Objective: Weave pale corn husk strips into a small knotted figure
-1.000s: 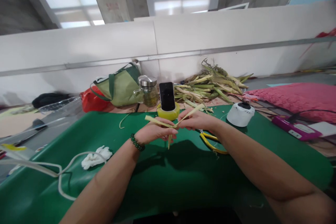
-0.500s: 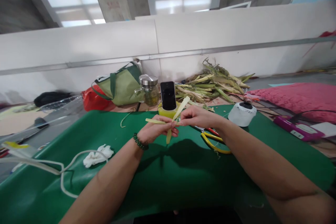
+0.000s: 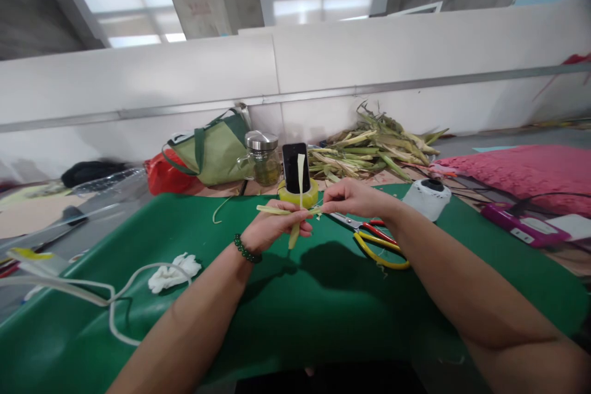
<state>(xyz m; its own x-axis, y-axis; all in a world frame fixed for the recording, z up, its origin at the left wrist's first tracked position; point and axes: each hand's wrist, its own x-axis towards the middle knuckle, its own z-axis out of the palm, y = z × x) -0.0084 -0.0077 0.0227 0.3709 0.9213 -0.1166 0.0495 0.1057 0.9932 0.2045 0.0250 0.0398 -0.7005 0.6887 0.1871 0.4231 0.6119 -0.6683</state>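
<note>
My left hand (image 3: 279,223), with a green bead bracelet at the wrist, is closed on crossed pale green strips that look like corn husk. One husk strip (image 3: 301,181) stands upright from the crossing; another end points left, and a third hangs below the fingers. My right hand (image 3: 348,198) pinches the right-hand end of a strip just beside the left fingertips. Scissors (image 3: 369,237) with red and yellow handles lie on the green mat (image 3: 194,320), under and beside my right wrist.
A phone (image 3: 292,166) leans upright on a yellow tape roll (image 3: 307,194) ahead of my hands. Behind are a glass jar (image 3: 265,163), a green bag (image 3: 212,154) and a husk pile (image 3: 373,141). A white-wrapped container (image 3: 425,200), a purple power strip (image 3: 524,228) and crumpled tissue (image 3: 174,274) lie around.
The upright strip, which slanted right before, now stands nearly straight up. My right hand has shifted slightly right and up, away from my left fingers, still pinching. More of the scissors shows.
</note>
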